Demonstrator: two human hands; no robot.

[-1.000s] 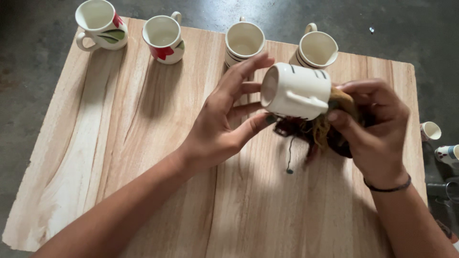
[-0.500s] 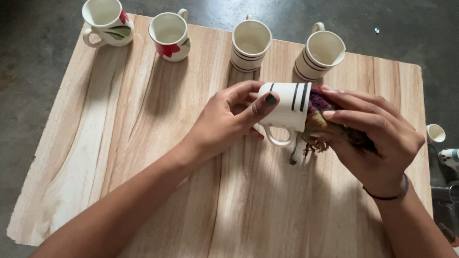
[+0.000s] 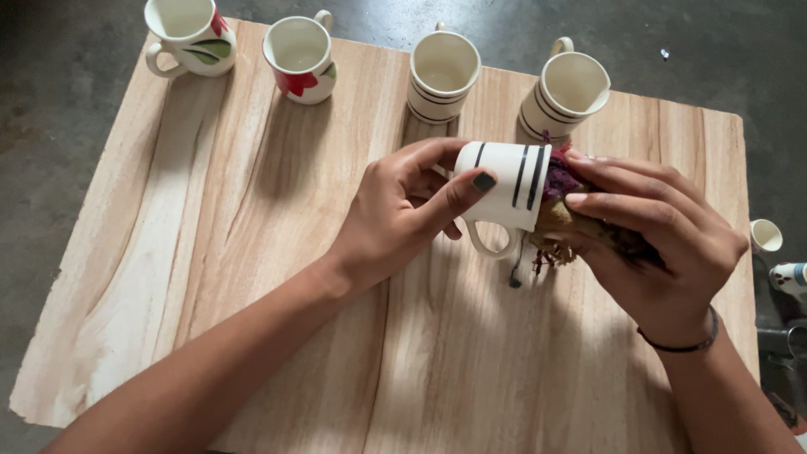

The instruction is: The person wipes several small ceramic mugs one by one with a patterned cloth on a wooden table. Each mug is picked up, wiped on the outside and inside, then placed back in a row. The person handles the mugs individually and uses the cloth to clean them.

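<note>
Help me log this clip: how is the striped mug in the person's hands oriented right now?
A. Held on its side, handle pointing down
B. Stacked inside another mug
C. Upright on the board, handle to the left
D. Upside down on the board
A: the left hand holds the striped mug sideways above the wooden board, its handle hanging down, while the right hand presses a frayed cloth against one end.

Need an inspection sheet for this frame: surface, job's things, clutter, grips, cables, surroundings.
Surface: wooden board lying on a grey floor.
Job's things: striped mug held on its side above the board; frayed dark cloth pressed to its end.
Clutter: two striped mugs and two flower mugs upright along the far edge.
Grips: left hand holds the mug; right hand holds the cloth.
Cables: nothing seen.
Surroundings: small cups on the floor at right.
</note>
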